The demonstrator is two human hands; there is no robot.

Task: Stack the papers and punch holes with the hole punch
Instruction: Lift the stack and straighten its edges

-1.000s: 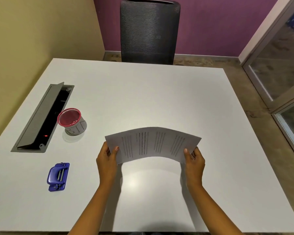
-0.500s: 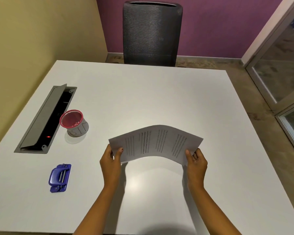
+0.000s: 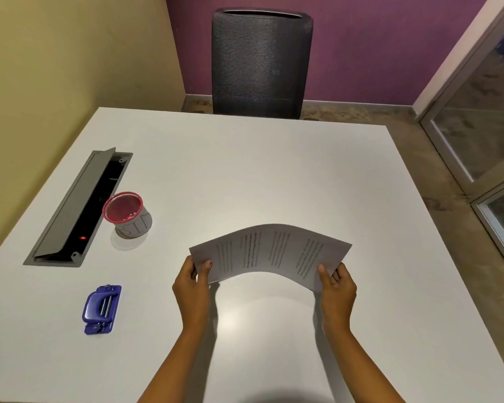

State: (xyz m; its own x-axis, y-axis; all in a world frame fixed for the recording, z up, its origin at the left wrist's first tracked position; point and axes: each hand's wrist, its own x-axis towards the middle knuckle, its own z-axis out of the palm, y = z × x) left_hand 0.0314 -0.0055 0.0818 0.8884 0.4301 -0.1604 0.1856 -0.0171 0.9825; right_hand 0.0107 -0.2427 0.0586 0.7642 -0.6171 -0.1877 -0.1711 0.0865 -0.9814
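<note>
- Above the white table (image 3: 274,170), in the head view, both bare hands hold the papers (image 3: 269,251) up off the smooth, slightly glossy tabletop, whose surface shows a soft bright reflection between the forearms.
- The papers are thin white sheets printed with blocks of dark text too small to read; they bow upward in an arch, with the middle raised and the two short ends lower. How many sheets there are cannot be told.
- The left hand (image 3: 191,286) pinches the left end of the papers, thumb on the printed top side, the other fingers closed behind the edge.
- The right hand (image 3: 338,289) pinches the right end in the same way, thumb on top and fingers curled underneath the sheet.
- The hole punch (image 3: 102,309) lies flat on the table well to the left of the left hand, untouched. It is a small blue-purple plastic body with rounded corners and shiny metal parts along its middle.
- Beyond the punch stands a round pen cup (image 3: 127,213) with a red wire-mesh rim and a grey lower wall, apparently empty.
- Just left of the cup, a long grey cable tray (image 3: 70,210) is sunk into the tabletop, its narrow flap tilted open over a dark slot with a small red light inside.
- At the far side of the table stands an office chair (image 3: 261,62) with a dark, finely ribbed mesh back.
</note>
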